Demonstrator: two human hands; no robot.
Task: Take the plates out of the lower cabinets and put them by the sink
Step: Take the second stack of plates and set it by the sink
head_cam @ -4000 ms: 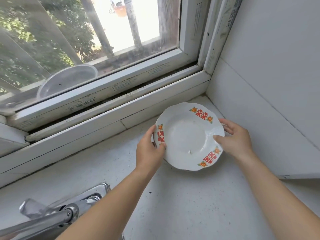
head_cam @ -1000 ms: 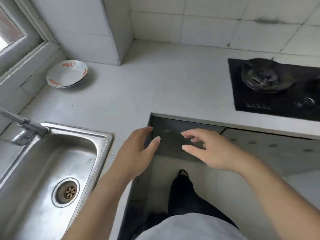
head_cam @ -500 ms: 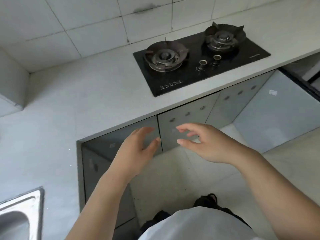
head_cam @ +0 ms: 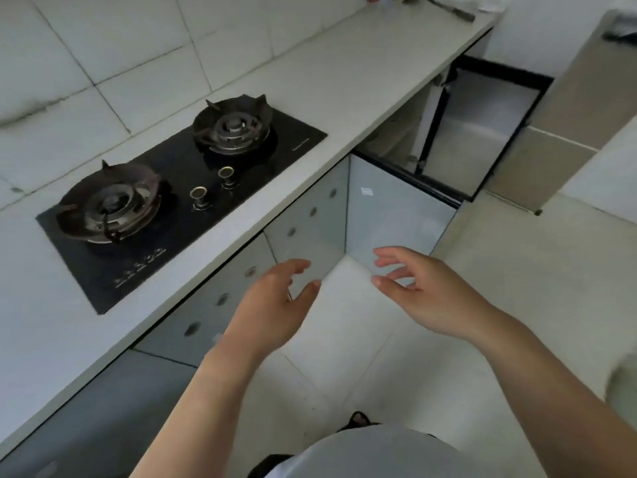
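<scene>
Grey-glass lower cabinet door [head_cam: 393, 219] stands swung open at 1 o'clock, under the counter [head_cam: 344, 74] edge. My left hand [head_cam: 272, 305] and right hand [head_cam: 424, 291] hover apart before it, each grip wide, fingers loose, holding nothing; black hob [head_cam: 179, 188] at 10 o'clock

I have one feed only, from the head camera, so no second view overlaps it. It looks forward and steeply down past the wearer's torso [head_cam: 379, 453] at the bottom edge. The frame is rolled, so the desk [head_cam: 310, 81] runs diagonally from lower left to upper right. The hob [head_cam: 179, 191] sits mid-range at left, an open cabinet door [head_cam: 396, 219] near centre and the floor [head_cam: 517, 288] at right. Closest to the lens are the left hand [head_cam: 272, 305] and right hand [head_cam: 434, 298]. The wide lens bends the edges.
</scene>
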